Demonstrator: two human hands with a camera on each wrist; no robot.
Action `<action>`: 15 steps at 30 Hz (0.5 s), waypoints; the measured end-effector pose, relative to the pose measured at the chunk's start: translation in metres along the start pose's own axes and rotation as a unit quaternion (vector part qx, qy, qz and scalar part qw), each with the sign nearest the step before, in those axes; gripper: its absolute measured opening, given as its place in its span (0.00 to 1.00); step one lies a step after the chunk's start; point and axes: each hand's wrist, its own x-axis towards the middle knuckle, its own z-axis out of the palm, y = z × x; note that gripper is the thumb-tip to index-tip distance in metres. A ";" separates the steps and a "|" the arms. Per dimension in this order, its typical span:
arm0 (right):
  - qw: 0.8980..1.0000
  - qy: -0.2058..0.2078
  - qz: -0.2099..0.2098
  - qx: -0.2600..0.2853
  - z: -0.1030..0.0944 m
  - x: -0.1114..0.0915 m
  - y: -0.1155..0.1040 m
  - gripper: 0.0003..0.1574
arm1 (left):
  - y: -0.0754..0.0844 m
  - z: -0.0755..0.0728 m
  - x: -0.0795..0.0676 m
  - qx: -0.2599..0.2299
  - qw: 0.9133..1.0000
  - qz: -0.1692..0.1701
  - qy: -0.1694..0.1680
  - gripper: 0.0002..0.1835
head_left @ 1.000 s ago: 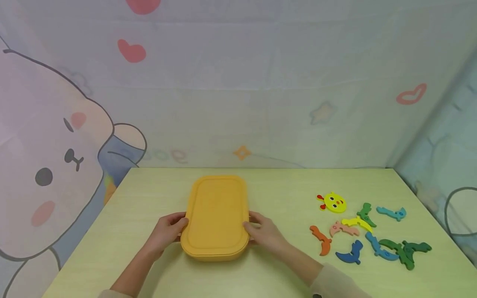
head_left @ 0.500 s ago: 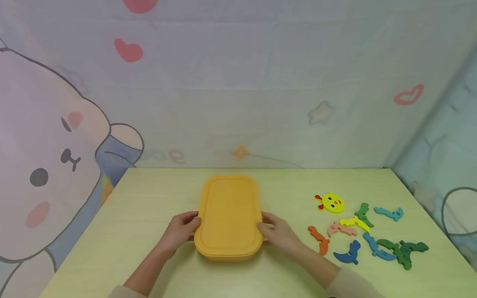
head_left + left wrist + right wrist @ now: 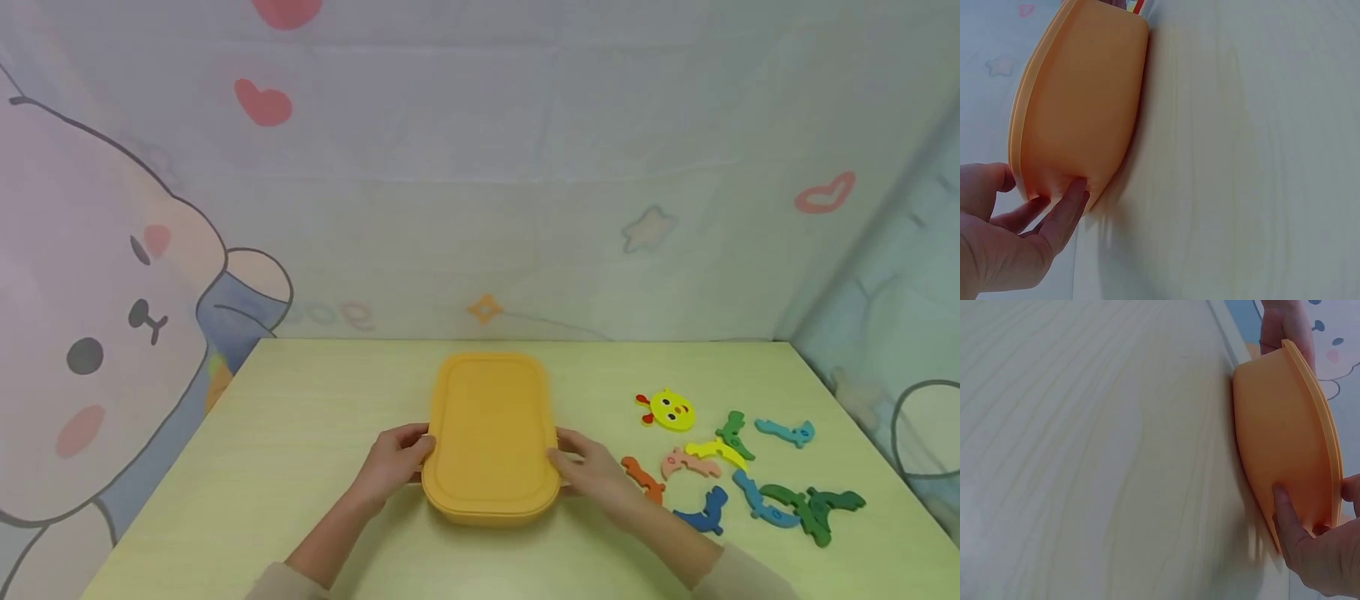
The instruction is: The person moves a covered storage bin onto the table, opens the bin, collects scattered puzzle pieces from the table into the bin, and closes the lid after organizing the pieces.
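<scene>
A yellow-orange lidded box (image 3: 491, 433) lies near the middle of the table between both hands. My left hand (image 3: 392, 462) grips its left side, thumb on the lid's rim and fingers against the side wall. On the opposite side my right hand (image 3: 596, 477) holds it the same way. Both wrist views show the box wall (image 3: 1085, 94) with fingertips pressed on it, and the lid rim (image 3: 1319, 419) under the thumb. The lid covers whatever the box contains.
Right of the box lie several curved coloured pieces, among them an orange one (image 3: 643, 479), a dark blue one (image 3: 707, 512) and a yellow one (image 3: 718, 452). A yellow smiling-face piece (image 3: 672, 411) lies behind them. A printed cloth (image 3: 450, 167) hangs behind the table (image 3: 315, 392).
Both hands have moved the box to the right across the table, keeping their grip. My right forearm now partly covers the orange piece. The coloured pieces stay where they were.
</scene>
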 end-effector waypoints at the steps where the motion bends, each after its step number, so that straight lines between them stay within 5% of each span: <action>1: 1.000 0.002 0.002 -0.001 -0.002 -0.001 0.000 0.35 | 0.000 0.002 0.000 -0.003 1.000 0.002 -0.003 0.20; 9: 1.000 -0.020 -0.002 0.003 -0.018 -0.008 -0.002 0.36 | 0.003 0.013 0.000 -0.011 1.000 0.013 -0.026 0.20; 15: 1.000 0.001 0.022 -0.003 -0.025 -0.011 -0.001 0.37 | 0.003 0.020 0.000 -0.019 0.999 0.018 -0.046 0.21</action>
